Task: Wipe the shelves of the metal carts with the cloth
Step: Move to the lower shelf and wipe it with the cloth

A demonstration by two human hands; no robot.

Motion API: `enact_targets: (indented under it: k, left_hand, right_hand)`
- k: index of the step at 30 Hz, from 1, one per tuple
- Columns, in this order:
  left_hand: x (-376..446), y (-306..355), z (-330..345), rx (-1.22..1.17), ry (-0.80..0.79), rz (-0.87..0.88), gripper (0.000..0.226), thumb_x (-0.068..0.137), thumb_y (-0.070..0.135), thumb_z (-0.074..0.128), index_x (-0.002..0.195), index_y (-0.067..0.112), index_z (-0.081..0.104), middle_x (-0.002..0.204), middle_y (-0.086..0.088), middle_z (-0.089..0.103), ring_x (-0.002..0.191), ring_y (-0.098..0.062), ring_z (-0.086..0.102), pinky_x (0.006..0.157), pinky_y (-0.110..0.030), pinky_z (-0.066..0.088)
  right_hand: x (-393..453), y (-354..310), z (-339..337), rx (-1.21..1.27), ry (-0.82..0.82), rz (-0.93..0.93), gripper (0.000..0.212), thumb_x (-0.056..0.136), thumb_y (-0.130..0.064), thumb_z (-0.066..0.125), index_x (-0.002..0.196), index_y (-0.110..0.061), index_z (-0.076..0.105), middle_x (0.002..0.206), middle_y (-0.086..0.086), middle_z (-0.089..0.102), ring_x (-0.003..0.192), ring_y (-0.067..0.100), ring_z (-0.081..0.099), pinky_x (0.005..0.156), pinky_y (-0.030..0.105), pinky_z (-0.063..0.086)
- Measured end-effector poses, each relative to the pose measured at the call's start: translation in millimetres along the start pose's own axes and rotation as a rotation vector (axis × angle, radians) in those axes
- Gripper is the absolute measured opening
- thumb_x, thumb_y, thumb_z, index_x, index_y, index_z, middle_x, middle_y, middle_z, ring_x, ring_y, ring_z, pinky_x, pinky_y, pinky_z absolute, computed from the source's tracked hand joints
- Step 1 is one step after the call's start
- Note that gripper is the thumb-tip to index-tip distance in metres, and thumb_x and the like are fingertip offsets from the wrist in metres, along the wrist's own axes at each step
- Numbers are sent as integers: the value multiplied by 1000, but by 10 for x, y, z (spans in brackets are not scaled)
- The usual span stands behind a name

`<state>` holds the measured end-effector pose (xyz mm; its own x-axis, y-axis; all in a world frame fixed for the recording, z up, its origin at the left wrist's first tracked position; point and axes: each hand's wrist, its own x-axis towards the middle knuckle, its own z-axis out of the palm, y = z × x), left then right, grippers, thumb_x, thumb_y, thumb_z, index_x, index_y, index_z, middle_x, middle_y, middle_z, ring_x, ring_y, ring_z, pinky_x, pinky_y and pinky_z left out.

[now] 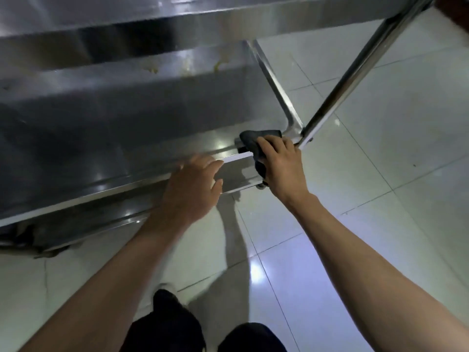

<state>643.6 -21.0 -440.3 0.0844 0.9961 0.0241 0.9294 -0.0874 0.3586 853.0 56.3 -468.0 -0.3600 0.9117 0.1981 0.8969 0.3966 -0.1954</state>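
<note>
A stainless steel cart fills the upper left, and its bottom shelf (106, 138) lies in front of me with a raised rim. A dark grey cloth (256, 139) is draped over the shelf's near right corner. My right hand (281, 166) grips the cloth there, fingers curled over it and the rim. My left hand (193, 189) rests on the near rim of the shelf, fingers spread and fairly straight, a little blurred. Part of the cloth hangs down under my right palm.
An upper shelf (177, 11) overhangs the top of the view. The cart's steel corner post (355, 72) rises diagonally to the upper right. Yellowish smears (218, 66) mark the far side of the bottom shelf. Glossy white floor tiles (380, 174) spread right and below.
</note>
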Motion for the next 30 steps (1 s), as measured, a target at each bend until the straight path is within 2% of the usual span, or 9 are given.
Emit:
enact_targets:
  k: [4,6,8,12,15,18,20,23,30]
  left_hand:
    - [-125,369,-463,-19,-184,-97,47,98,37,51,143,25,51,151,4,46,141,-20,38,116,-46,32]
    - [-221,616,-684,-2,-249,-95,46,99,38,50,143,26,49,152,4,44,141,-21,38,115,-48,34]
    - [-306,915,-913,40,-252,-65,42,98,37,50,139,25,52,148,3,49,136,-23,44,110,-50,38]
    - [-465,1635,-1397,101,-283,-10,41,98,38,51,136,22,54,141,1,54,133,-23,45,110,-50,36]
    - [-630,2267,-1830,95,-287,29,42,95,39,52,132,20,55,129,-2,61,122,-27,54,101,-50,44]
    - [-798,2883,-2214,102,-199,107,40,94,32,54,129,15,63,123,-6,66,114,-30,61,92,-48,50]
    - [-828,3239,-2420,52,-157,139,42,94,30,55,132,14,64,130,-7,65,120,-30,60,97,-49,48]
    - [-725,3707,-2678,100,-273,137,50,99,41,49,146,25,47,146,0,53,133,-25,48,108,-44,39]
    - [-477,4307,-3030,133,-288,207,49,99,40,49,146,24,46,139,-1,58,131,-28,49,106,-44,41]
  right_hand:
    - [-336,-170,-667,92,-115,57,69,78,-10,73,141,-19,49,141,2,51,116,33,49,87,46,43]
    - [-522,-204,-1022,124,-137,95,65,83,-10,68,143,-21,47,144,0,49,120,30,47,91,45,42]
    - [-725,-183,-1385,154,-144,124,63,85,-7,66,142,-23,47,144,-3,48,120,29,46,91,44,42]
    - [-1173,-2,-2230,226,-127,181,72,78,0,68,141,-26,47,141,-7,48,117,27,46,90,41,42]
    - [-1524,193,-2981,224,-120,212,71,79,-1,67,142,-28,47,141,-10,48,117,25,45,91,43,43]
    - [-1826,411,-3707,227,-124,261,73,78,0,64,141,-32,46,140,-15,47,114,22,43,89,42,46]
    - [-1963,544,-4119,230,-127,300,72,76,0,62,136,-34,47,137,-17,47,112,20,42,88,41,47]
    - [-2096,717,-4600,195,-135,340,64,71,-1,60,126,-32,51,128,-15,51,104,20,43,86,41,47]
    - [-2044,1025,-5226,158,-83,397,60,70,-3,59,121,-33,51,128,-15,51,103,21,43,86,39,43]
